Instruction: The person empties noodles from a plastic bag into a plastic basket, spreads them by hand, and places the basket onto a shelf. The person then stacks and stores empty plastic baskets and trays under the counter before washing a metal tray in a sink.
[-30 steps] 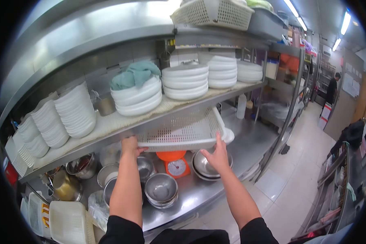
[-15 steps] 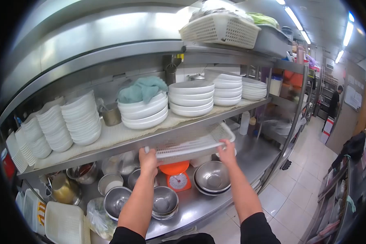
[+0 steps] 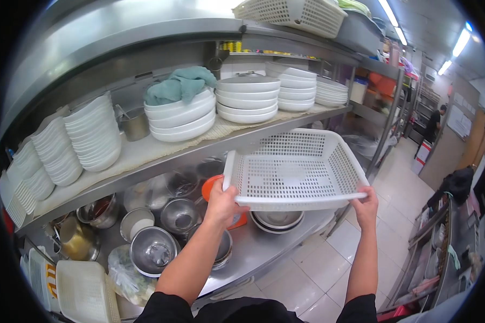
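Observation:
A white perforated plastic basket (image 3: pixel 285 171) is held up in front of the shelf, its open top tilted toward me and nothing seen inside. My left hand (image 3: pixel 224 202) is closed round its near left corner. At the near right corner, my right hand (image 3: pixel 365 203) grips the rim. Below the basket, steel bowls (image 3: pixel 277 219) and an orange kitchen scale (image 3: pixel 238 219) stand on the steel counter, the scale mostly hidden by the basket and my left hand. More steel bowls (image 3: pixel 154 251) sit left of my left forearm.
The shelf (image 3: pixel 199 141) bears stacked white bowls (image 3: pixel 94 134), plates and a green cloth (image 3: pixel 182 85). On the upper shelf sits another basket (image 3: pixel 291 15). A plastic bag (image 3: pixel 126 272) and cream basket (image 3: pixel 86 290) are lower left. A person (image 3: pixel 432 126) stands down the aisle.
The basket has come out from under the shelf, toward me and to the right, and now shows its whole inside. Both hands moved right with it. The view has shifted slightly.

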Tool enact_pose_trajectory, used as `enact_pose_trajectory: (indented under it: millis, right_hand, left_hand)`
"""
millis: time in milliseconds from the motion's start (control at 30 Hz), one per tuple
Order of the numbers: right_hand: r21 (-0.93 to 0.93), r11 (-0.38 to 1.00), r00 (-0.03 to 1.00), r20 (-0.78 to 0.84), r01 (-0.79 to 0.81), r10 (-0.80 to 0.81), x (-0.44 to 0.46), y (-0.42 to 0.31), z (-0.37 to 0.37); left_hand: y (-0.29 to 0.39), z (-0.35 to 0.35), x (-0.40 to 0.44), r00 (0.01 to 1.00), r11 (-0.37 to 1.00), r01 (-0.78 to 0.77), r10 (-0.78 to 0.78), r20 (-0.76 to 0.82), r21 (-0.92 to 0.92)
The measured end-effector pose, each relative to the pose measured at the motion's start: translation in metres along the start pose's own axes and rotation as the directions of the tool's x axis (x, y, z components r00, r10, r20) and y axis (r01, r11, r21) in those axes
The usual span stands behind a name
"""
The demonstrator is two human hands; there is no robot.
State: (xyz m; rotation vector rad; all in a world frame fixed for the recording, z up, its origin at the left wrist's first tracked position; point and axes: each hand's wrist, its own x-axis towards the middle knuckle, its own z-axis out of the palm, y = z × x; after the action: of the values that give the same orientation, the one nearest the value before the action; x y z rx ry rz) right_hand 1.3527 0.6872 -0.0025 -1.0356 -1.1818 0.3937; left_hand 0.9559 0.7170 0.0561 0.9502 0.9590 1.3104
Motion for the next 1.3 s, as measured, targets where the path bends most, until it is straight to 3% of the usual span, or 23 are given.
enact_pose_trajectory:
  millis: [33, 167, 267, 333, 400, 467, 500, 533, 567, 667, 767, 833, 867, 933, 967, 1000, 1067, 1167, 1300]
  right_hand:
    - [0.034, 0.998, 0.998, -0.022, -0.061, 0.062, -0.013, -0.011, -0.013]
    - [-0.148, 0.988, 0.989, -0.137, 0.034, -0.055, -0.073, -0.026, -0.068]
    - [-0.258, 0.966, 0.978, -0.203, -0.008, -0.046, -0.119, -0.065, -0.092]
    - [-0.427, 0.902, 0.959, -0.275, -0.056, -0.071, -0.148, -0.077, -0.114]
    - [-0.318, 0.9, 0.88, -0.274, 0.298, -0.389, -0.158, -0.101, -0.11]
    - [-0.358, 0.888, 0.847, -0.339, 0.287, -0.41, -0.165, -0.135, -0.115]
    - [-0.329, 0.869, 0.797, -0.369, 0.369, -0.478, -0.16, -0.151, -0.112]
    - [-0.304, 0.841, 0.738, -0.405, 0.448, -0.54, -0.147, -0.17, -0.107]
    - [-0.252, 0.836, 0.72, -0.424, 0.488, -0.549, -0.135, -0.189, -0.102]
    - [-0.212, 0.827, 0.655, -0.521, 0.521, -0.547, -0.072, -0.247, -0.08]
    - [-0.199, 0.811, 0.637, -0.528, 0.55, -0.561, -0.003, -0.336, -0.023]
    - [-0.281, 0.76, 0.558, -0.54, 0.586, -0.63, 0.031, -0.394, 0.028]
    - [-0.312, 0.806, 0.623, -0.514, 0.504, -0.589, 0.046, -0.418, 0.042]
    - [-0.422, 0.767, 0.651, -0.412, 0.484, -0.637, 0.07, -0.462, 0.08]
    - [-0.506, 0.744, 0.616, -0.434, 0.436, -0.657, 0.087, -0.476, 0.098]
    - [-0.584, 0.716, 0.576, -0.455, 0.382, -0.679, 0.099, -0.489, 0.115]
    - [-0.597, 0.705, 0.629, -0.391, 0.381, -0.672, 0.098, -0.515, 0.153]
    - [-0.682, 0.652, 0.621, -0.364, 0.33, -0.695, 0.111, -0.54, 0.183]
    - [-0.491, 0.759, 0.61, -0.464, 0.426, -0.643, 0.077, -0.56, 0.226]
  left_hand:
    - [-0.018, -0.002, 0.004, 0.999, 0.999, 0.013, -0.011, 0.044, -0.046]
    - [-0.038, 0.014, -0.013, 0.985, 0.994, 0.08, -0.069, 0.157, -0.071]
    - [-0.035, 0.02, -0.024, 0.958, 0.99, 0.114, -0.087, 0.274, -0.085]
    - [-0.018, 0.029, -0.033, 0.937, 0.995, 0.028, 0.005, 0.35, -0.091]
    - [0.016, 0.039, -0.046, 0.894, 0.992, -0.081, 0.114, 0.434, -0.094]
    - [0.067, 0.05, -0.058, 0.821, 0.971, -0.166, 0.234, 0.521, -0.174]
    - [0.096, 0.053, -0.073, 0.801, 0.946, -0.124, 0.274, 0.533, -0.3]
    - [0.121, 0.053, -0.09, 0.715, 0.852, -0.13, 0.435, 0.548, -0.507]
    - [0.143, 0.047, -0.104, 0.673, 0.803, -0.152, 0.511, 0.534, -0.576]
    - [0.181, 0.011, -0.144, 0.422, 0.702, -0.573, 0.695, 0.582, -0.422]
    - [0.185, -0.047, -0.176, 0.346, 0.567, -0.817, 0.63, 0.695, -0.106]
    - [0.186, -0.088, -0.182, 0.347, 0.458, -0.889, 0.641, 0.684, 0.021]
    - [0.186, -0.108, -0.183, 0.349, 0.4, -0.912, 0.649, 0.676, 0.087]
    - [0.186, -0.141, -0.185, 0.471, 0.534, -0.843, 0.669, 0.576, 0.07]
    - [0.187, -0.155, -0.186, 0.531, 0.595, -0.802, 0.669, 0.52, 0.054]
    - [0.19, -0.169, -0.189, 0.555, 0.6, -0.796, 0.677, 0.483, 0.075]
    - [0.195, -0.191, -0.194, 0.6, 0.615, -0.781, 0.686, 0.412, 0.111]
    - [0.2, -0.214, -0.198, 0.626, 0.622, -0.771, 0.695, 0.354, 0.141]
    - [0.212, -0.234, -0.198, 0.604, 0.546, -0.796, 0.74, 0.295, 0.26]
